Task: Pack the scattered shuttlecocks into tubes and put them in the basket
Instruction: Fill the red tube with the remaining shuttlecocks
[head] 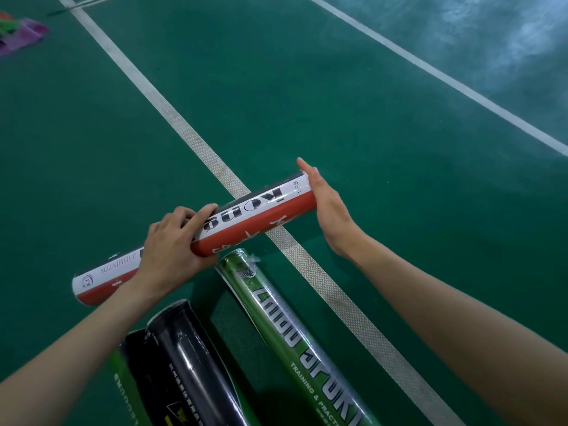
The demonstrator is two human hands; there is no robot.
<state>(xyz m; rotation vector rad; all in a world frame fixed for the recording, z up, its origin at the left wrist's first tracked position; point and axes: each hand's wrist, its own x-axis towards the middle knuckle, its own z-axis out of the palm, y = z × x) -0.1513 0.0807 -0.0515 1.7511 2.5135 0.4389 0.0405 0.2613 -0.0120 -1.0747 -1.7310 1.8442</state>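
A red, white and black shuttlecock tube (258, 210) lies across the middle of the view, held above the green court floor. My left hand (172, 244) grips it around its middle. My right hand (329, 207) is flat, palm pressed against the tube's far right end. Below lie a green tube (295, 339), a black tube (190, 358) and part of another green tube (123, 376) side by side on the floor. No loose shuttlecocks or basket show clearly.
White court lines (172, 115) cross the green floor (307, 87) diagonally. A purple and green object (21, 32) sits at the far upper left edge, blurred.
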